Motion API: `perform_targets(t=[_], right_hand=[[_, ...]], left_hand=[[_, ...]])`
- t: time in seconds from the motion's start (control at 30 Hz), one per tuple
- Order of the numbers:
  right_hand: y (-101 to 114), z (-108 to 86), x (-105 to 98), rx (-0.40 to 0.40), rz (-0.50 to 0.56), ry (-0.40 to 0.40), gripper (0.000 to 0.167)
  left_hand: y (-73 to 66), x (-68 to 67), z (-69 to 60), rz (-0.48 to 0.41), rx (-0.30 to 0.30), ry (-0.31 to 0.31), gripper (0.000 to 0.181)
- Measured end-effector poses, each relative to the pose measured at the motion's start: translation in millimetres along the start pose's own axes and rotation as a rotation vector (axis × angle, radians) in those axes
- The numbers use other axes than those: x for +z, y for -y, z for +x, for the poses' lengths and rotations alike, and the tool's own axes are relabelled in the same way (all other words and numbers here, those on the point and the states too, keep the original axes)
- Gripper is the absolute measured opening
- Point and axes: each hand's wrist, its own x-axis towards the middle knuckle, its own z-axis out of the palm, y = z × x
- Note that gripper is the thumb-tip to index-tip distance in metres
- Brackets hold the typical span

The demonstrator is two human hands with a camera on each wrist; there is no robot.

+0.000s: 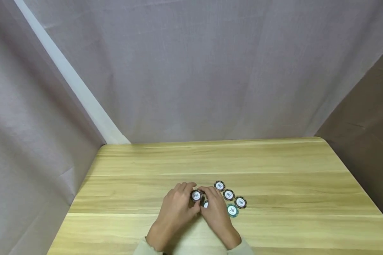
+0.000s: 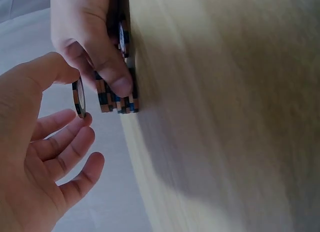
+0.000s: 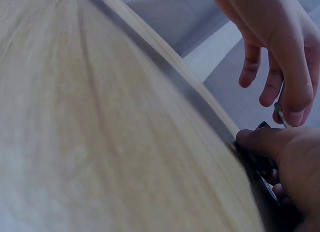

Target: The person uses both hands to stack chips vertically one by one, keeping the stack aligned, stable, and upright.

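Observation:
My left hand pinches a black poker chip marked 100 between thumb and fingertip. In the left wrist view that chip stands on edge, raised off the table, its other fingers spread below. Close by on the right, my right hand grips a short stack of chips on the wooden table, thumb against its side. Fingers hide most of this stack in the head view. Another chip shows partly beneath the right hand.
Right of the hands, three black chips marked 100 lie in a slanting row, the farthest chip at its upper end. A green chip marked 20 lies nearer. Grey curtains hang behind the wooden table.

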Motion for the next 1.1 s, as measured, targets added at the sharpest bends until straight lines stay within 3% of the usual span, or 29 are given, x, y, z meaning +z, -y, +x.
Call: perform_targets(t=[0.23, 0.5, 0.73, 0.9, 1.1], right_hand=[[0, -0.5, 0, -0.024, -0.012, -0.019, 0.05], [1, 0.3, -2, 0.006, -0.003, 0.009, 0.053], [1, 1.1, -3, 0.013, -0.001, 0.021, 0.055], [3, -1.2, -5, 0.042, 0.039, 0.024, 0.056], [3, -4.2, -11, 0.037, 0.062, 0.03, 0.053]], left_hand=[[3.3, 8.6, 2.7, -0.054, -0.018, 0.011, 0.045], [7.9, 10.8, -0.3, -0.168, -0.092, 0.063, 0.042], [11.5, 9.3, -1.4, -0.44, -0.265, 0.146, 0.053], [15.1, 15.3, -6.1, -0.558, -0.311, 0.185, 0.053], [9.8, 25.6, -8.6, -0.526, -0.312, 0.11, 0.051]])
